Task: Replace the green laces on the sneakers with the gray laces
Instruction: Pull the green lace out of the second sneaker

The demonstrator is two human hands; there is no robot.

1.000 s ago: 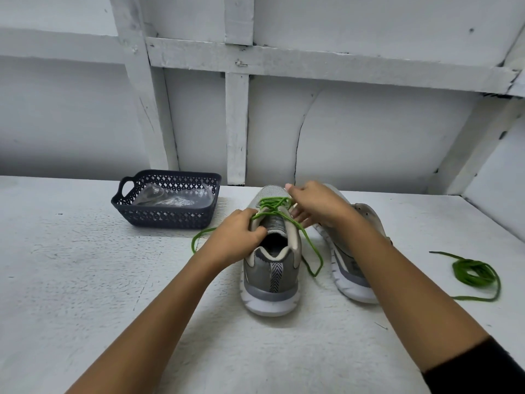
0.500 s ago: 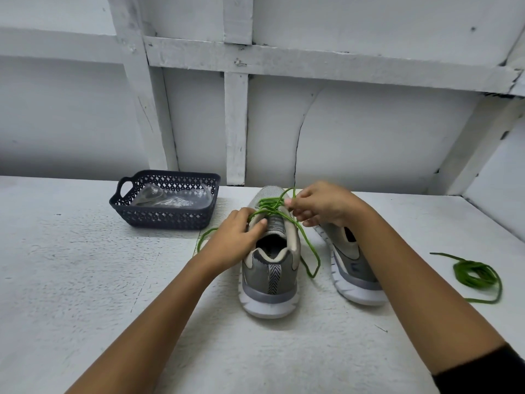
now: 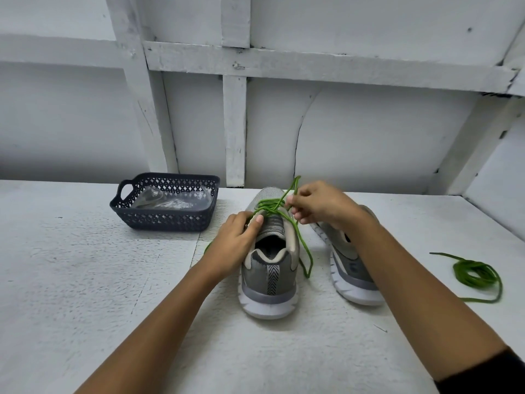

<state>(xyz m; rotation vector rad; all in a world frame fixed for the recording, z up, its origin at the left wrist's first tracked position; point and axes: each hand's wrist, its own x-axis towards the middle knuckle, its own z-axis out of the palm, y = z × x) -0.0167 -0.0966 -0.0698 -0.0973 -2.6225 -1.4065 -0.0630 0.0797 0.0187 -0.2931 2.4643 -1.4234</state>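
Both hands are at the nearer sneaker. The right hand (image 3: 321, 206) pinches a strand of the green lace (image 3: 268, 205) between thumb and forefinger, with the other fingers curled below. The strand rises in a loop above the knuckles. The left hand (image 3: 235, 243) grips the sneaker (image 3: 270, 280) by the left side of its collar — thumb laid against the edge of the tongue, fingers wrapped down the outer side.

The lace sits in a loose tangle over the forward eyelets. One free end trails down the shoe's right side to the table (image 3: 85, 280), and a bit of green shows behind the left wrist. The sneaker stands upright, heel toward the camera.

Just beside it on the right, partly behind the right forearm, the second sneaker (image 3: 352, 268) is tilted away to the right. Well to the right lies a loose lace (image 3: 474, 273) — green, coiled, one end curving off.

At the far left, near the wall (image 3: 369, 137), sits a dark basket (image 3: 167, 220) holding a clear packet (image 3: 170, 199). Its contents cannot be made out.
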